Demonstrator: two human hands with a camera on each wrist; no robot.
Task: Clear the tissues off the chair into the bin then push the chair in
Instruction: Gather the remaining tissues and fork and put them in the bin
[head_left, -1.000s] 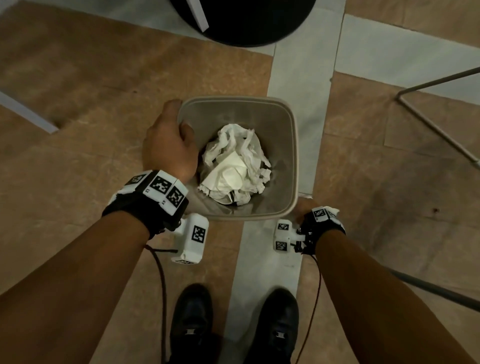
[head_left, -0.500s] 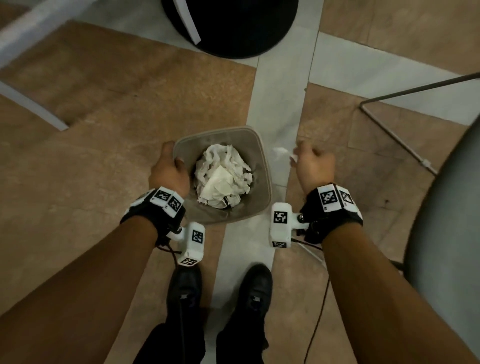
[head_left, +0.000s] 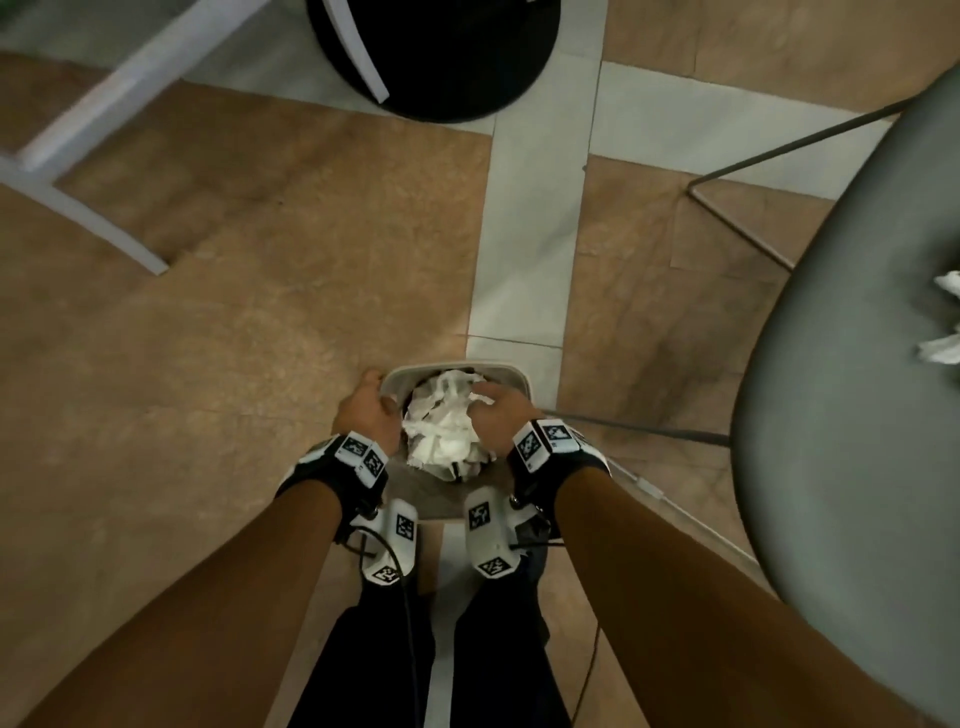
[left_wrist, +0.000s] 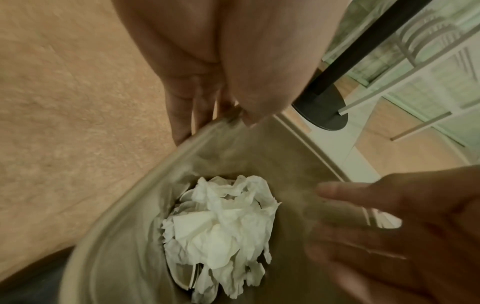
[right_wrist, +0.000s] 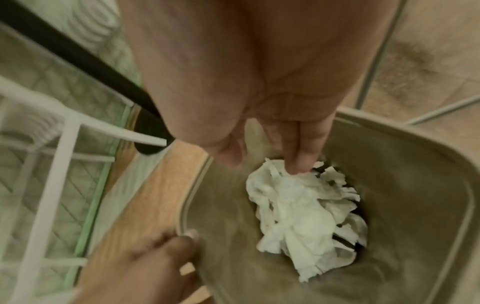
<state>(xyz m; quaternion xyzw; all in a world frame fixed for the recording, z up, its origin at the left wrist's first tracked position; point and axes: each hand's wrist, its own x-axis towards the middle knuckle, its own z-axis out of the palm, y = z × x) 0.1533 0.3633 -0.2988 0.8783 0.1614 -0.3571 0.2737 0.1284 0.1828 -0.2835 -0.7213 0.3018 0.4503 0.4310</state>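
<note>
Since half a second ago the right hand (head_left: 500, 415) has come from beside the bin (head_left: 511, 372) to over its mouth; its grip is slack, fingers (right_wrist: 302, 153) straight and pointing down, tips just touching the tissues in the bin (head_left: 441, 434) with nothing held. On the bin's left edge the left hand (head_left: 370, 413) clamps the rim, thumb inside and fingers outside. Smooth grey-beige plastic forms this square, round-cornered bin, which stands on the floor. Within it lies a heap of crumpled, torn-edged white paper. Right of the bin, the chair (head_left: 852, 364) shows a matte grey curved seat on thin metal legs, cut off by the frame. Two more tissues on the chair (head_left: 943, 317) lie at the picture's edge, blurred. Beyond the bin stands a round black base (head_left: 457, 62), partly cropped.
</note>
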